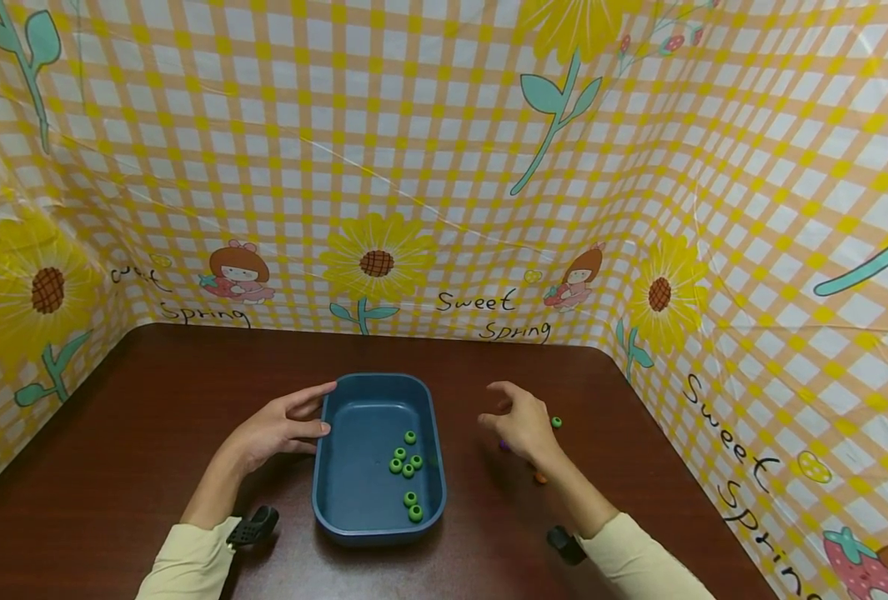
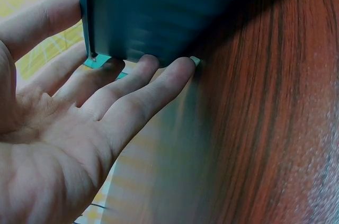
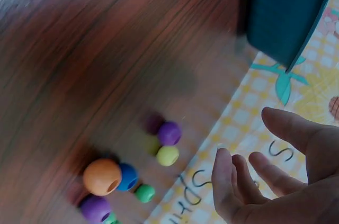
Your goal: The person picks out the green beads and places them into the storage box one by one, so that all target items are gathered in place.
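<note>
A dark blue rectangular bin [image 1: 353, 492] stands on the table, with several green beads [image 1: 408, 470] lying in its right half. My left hand [image 1: 267, 433] is at its left side, fingers spread and mostly straight. In the left wrist view, the thumb meets the rim and the fingertips touch the wall of the bin [image 2: 153, 12]. To the right of the bin, my right hand [image 1: 522, 425] hovers over the table, fingers loosely bent and nothing between them. Below it in the right wrist view lie an orange bead [image 3: 100, 176], a blue bead [image 3: 128, 177], a yellow bead [image 3: 168, 155] and a purple bead [image 3: 169, 133].
A green bead [image 1: 557, 422] lies just beyond the right hand. Another purple bead [image 3: 95, 209] sits close to the orange one. The dark wood-grain table [image 1: 151, 400] is bordered by a checked, flower-printed cloth [image 1: 413, 167] at the back and sides. Both wrists carry small black devices.
</note>
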The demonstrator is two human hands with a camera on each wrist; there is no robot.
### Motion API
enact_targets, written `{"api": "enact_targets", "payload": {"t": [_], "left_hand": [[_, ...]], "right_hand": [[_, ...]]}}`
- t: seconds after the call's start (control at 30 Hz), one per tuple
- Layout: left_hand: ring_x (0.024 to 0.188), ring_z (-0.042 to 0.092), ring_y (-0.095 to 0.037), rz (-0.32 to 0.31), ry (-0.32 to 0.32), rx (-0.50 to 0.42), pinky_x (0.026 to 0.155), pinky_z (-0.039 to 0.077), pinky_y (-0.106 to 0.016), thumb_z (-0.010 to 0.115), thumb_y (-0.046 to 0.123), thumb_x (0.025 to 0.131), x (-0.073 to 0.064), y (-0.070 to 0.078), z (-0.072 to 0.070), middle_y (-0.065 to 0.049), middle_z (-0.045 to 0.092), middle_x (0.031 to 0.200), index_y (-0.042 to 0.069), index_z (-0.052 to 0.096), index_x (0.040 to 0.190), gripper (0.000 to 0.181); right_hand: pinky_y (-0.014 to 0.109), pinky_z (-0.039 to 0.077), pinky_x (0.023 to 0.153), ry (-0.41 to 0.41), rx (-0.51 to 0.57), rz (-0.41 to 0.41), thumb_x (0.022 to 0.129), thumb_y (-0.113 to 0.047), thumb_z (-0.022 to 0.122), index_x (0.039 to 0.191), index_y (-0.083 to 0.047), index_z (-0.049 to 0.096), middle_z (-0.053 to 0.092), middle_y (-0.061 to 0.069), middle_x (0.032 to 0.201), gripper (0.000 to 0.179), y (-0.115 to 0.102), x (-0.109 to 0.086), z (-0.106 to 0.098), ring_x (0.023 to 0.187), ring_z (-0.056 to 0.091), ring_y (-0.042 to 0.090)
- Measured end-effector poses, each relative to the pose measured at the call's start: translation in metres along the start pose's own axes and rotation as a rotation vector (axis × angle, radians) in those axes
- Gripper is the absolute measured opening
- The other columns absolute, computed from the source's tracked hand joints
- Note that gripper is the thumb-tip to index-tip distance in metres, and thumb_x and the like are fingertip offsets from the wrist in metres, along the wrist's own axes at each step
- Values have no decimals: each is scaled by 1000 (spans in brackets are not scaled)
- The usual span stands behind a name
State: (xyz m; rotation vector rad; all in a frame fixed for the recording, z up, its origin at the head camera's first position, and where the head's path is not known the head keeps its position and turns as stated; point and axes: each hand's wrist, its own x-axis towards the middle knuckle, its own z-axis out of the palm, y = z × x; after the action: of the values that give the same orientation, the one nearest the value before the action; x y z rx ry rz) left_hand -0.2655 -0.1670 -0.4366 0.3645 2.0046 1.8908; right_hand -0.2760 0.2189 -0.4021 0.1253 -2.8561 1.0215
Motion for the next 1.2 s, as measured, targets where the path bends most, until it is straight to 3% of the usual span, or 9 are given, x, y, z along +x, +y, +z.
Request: {"api": "enact_targets", "payload": {"t": [0.3, 0.5, 0.63, 0.77, 0.93, 1.07, 1.2], "left_hand": [[130, 57, -45, 0, 3, 3, 92, 59, -49, 68, 11, 97, 0, 0, 0, -26, 29, 162, 9, 28, 161, 75], [130, 56, -45, -1, 5, 4, 92, 59, -50, 69, 12, 97, 0, 0, 0, -26, 29, 162, 9, 28, 161, 75], [129, 57, -45, -1, 0, 5, 92, 59, -49, 66, 10, 98, 1, 0, 0, -27, 29, 162, 9, 28, 161, 74], [129, 58, -45, -1, 1, 7, 92, 59, -49, 65, 8, 99, 0, 0, 1, -27, 29, 162, 8, 27, 161, 73], [129, 57, -45, -1, 2, 6, 92, 59, -49, 66, 10, 98, 0, 0, 1, -27, 28, 163, 9, 27, 161, 74], [128, 58, -44, -1, 4, 5, 92, 59, -49, 68, 11, 98, 0, 0, 1, -26, 29, 162, 9, 28, 161, 75], [128, 59, -44, -1, 5, 6, 92, 59, -48, 68, 13, 97, 0, -1, 0, -26, 30, 162, 9, 28, 161, 75]], "right_hand": [[52, 56, 85, 7, -47, 45, 86, -20, 79, 132, -7, 64, 71, 23, 116, 50, 16, 2, -13, 100, 68, 36], [38, 55, 66, -15, -53, 77, 87, -19, 78, 131, -5, 65, 74, 18, 101, 48, 24, 2, -17, 78, 67, 25], [33, 51, 62, -34, -59, 89, 88, -20, 77, 128, -4, 66, 73, 11, 93, 45, 30, 0, -16, 73, 64, 19], [35, 50, 64, -34, -69, 95, 88, -21, 77, 127, -5, 67, 72, 10, 89, 44, 33, 1, -16, 74, 63, 21], [47, 55, 76, -7, -82, 95, 89, -20, 76, 128, -5, 67, 73, 19, 103, 43, 36, 2, -21, 89, 67, 32], [46, 52, 77, 5, -97, 100, 89, -18, 75, 130, -3, 65, 72, 16, 85, 45, 42, 3, -27, 76, 63, 28], [51, 51, 82, 31, -119, 92, 88, -16, 75, 131, -2, 64, 73, 22, 98, 47, 51, 2, -32, 71, 60, 29]]}}
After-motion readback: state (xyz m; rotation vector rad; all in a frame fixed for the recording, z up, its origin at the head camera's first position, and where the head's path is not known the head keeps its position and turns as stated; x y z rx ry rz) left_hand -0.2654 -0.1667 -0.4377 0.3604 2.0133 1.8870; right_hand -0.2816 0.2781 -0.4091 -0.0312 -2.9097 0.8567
